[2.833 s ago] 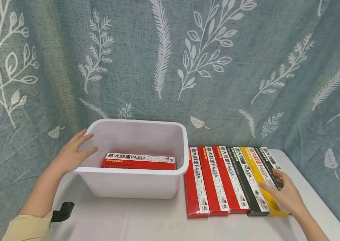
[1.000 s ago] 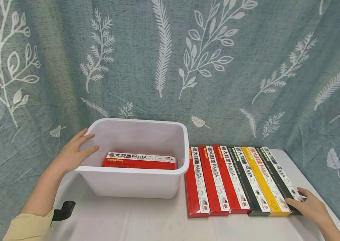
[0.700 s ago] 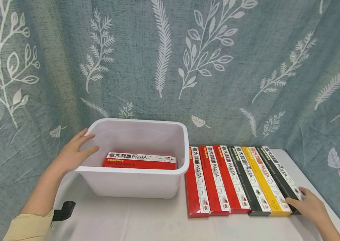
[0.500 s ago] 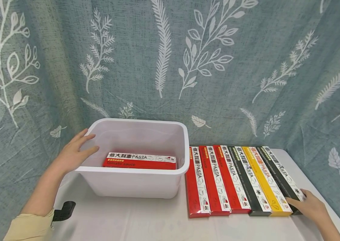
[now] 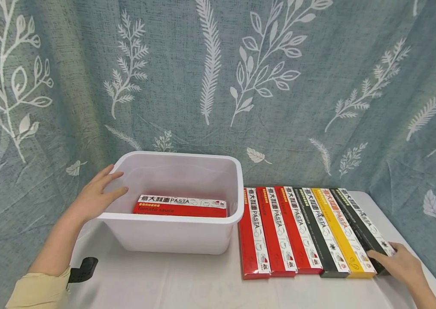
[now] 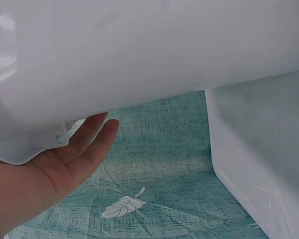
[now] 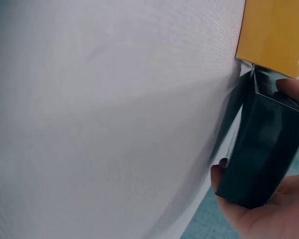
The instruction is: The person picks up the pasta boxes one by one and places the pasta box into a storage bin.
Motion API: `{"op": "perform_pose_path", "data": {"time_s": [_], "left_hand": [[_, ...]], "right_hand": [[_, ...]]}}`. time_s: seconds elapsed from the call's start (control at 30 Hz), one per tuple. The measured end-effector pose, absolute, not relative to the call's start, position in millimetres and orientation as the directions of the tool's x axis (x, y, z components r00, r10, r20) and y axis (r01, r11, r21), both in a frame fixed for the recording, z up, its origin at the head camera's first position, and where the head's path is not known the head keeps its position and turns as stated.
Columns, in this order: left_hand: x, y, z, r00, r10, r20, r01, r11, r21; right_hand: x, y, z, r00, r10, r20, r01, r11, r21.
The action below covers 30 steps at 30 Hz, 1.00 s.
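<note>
My right hand (image 5: 399, 262) grips the near end of a black pasta box (image 5: 361, 219), the rightmost in a row; thumb on one side, fingers on the other. In the right wrist view, the dark end of this black box (image 7: 263, 144) is tilted and raised off the white surface beside the yellow pasta box (image 7: 273, 35). My left hand (image 5: 96, 197) holds the left rim of a white plastic bin (image 5: 171, 234), thumb over the inside, other fingers (image 6: 97, 144) along the outer wall. Inside the bin lies a red tomato sauce pasta box (image 5: 181, 207).
Left of the gripped box lie the yellow pasta box (image 5: 343, 231), another black one (image 5: 321, 234) and three red pasta boxes (image 5: 254, 234), side by side. A white cloth (image 5: 187, 283) covers the table. A patterned curtain (image 5: 218, 86) hangs behind. A black strap device (image 5: 82, 270) sits by my left forearm.
My right hand has moved to the near end of the rightmost black box and taken hold of it. The box's near end has tilted and shifted slightly right. My left hand stays at the rim.
</note>
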<state>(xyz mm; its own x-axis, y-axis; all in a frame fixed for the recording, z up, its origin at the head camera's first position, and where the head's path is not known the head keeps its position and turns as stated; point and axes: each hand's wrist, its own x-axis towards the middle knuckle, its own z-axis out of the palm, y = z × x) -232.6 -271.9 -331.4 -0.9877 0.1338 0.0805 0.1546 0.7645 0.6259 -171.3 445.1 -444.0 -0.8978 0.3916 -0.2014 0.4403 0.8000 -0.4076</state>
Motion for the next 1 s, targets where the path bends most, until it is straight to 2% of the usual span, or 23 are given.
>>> {"op": "perform_pose_path", "data": {"time_s": [0.37, 0.67, 1.0], "left_hand": [[-233, -273, -332, -0.987, 0.135, 0.083, 0.157, 0.759, 0.632], [-233, -273, -332, -0.987, 0.139, 0.084, 0.161, 0.755, 0.636], [-233, -273, -332, -0.988, 0.134, 0.08, 0.154, 0.758, 0.634]], "right_hand": [[-167, 436, -437, -0.883, 0.461, -0.087, 0.451, 0.784, -0.427], [-163, 430, -426, -0.855, 0.513, -0.077, 0.482, 0.733, -0.48], [-164, 416, -415, -0.866, 0.498, -0.041, 0.451, 0.746, -0.49]]}}
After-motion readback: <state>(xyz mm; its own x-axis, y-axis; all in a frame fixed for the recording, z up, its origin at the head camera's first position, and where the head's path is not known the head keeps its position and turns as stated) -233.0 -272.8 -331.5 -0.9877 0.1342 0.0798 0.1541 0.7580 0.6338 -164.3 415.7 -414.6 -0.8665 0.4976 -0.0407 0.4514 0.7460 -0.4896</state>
